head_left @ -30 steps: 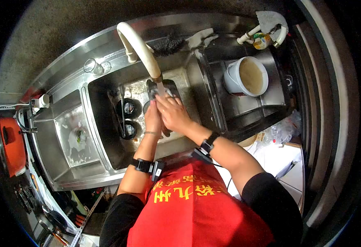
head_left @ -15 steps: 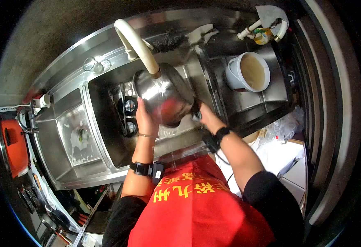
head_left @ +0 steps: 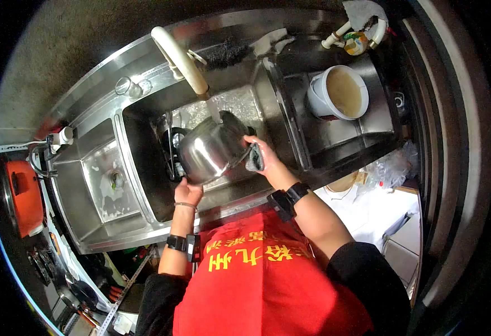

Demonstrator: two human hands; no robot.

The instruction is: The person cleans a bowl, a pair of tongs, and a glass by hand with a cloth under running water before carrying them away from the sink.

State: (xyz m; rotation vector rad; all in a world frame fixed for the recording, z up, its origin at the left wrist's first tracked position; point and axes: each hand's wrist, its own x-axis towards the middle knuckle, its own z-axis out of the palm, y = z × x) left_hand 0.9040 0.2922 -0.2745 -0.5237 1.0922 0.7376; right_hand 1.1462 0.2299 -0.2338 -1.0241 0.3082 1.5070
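Note:
A shiny metal pot (head_left: 209,150) is tilted over the middle sink basin (head_left: 161,210), its outer side facing me. Water runs from the white faucet (head_left: 181,56) onto its far edge. My left hand (head_left: 188,193) grips the near left edge of the pot. At the pot's right side, my right hand (head_left: 262,155) holds its rim, with a grey-green scrubbing cloth (head_left: 255,158) held in the same hand. Partly hidden behind the pot, dark round items and a long thin utensil (head_left: 170,148) lie in the basin.
A white bucket (head_left: 319,101) of cloudy liquid stands in the right basin. Glasses (head_left: 125,86) sit on the back left ledge. Grey rags (head_left: 270,42) and a dark scrubber (head_left: 227,54) lie behind the faucet. An orange-red container (head_left: 26,196) is at the far left.
The pot has turned and moved down and left, clear of the faucet's mouth. My left hand has moved lower, toward me. My right hand has shifted left, and its cloth shows more.

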